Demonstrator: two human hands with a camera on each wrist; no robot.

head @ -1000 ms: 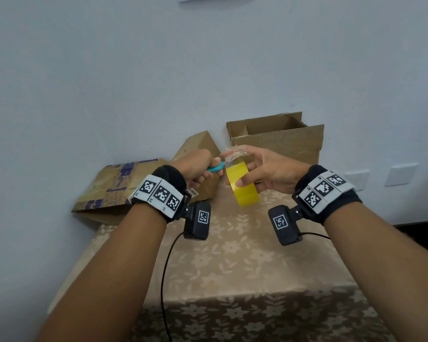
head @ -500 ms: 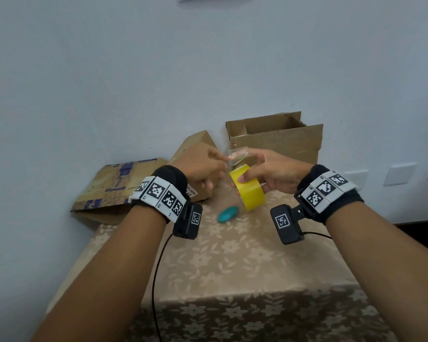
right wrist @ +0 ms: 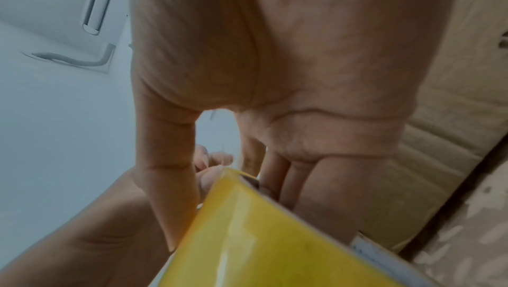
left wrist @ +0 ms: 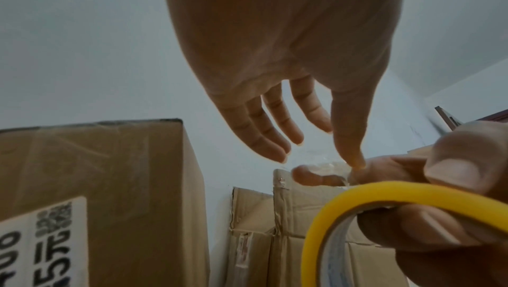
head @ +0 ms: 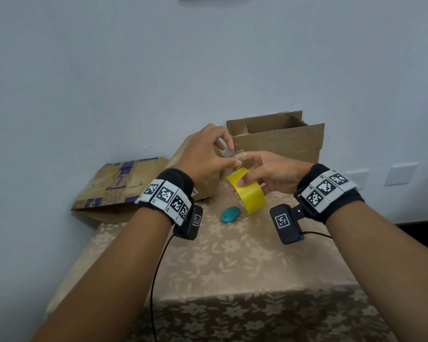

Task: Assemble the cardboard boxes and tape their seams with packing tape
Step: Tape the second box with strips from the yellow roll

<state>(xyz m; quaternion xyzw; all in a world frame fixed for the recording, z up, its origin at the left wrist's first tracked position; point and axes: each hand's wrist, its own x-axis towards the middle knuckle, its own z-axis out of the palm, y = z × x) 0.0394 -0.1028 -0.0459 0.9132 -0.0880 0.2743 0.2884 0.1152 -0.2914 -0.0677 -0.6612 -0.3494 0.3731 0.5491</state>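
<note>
head: right hand grips yellow tape roll above worktop, left hand pinches clear tape end, barely visible | left wrist: sealed box cropped | right wrist: roll blocks fingers

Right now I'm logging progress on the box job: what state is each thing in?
open box: upright, top flaps open.
flattened box: lying collapsed against the wall.
tape roll: held in the right hand, off the table.
tape strip: pinched by the left hand.
teal cutter: lying on the tablecloth.
</note>
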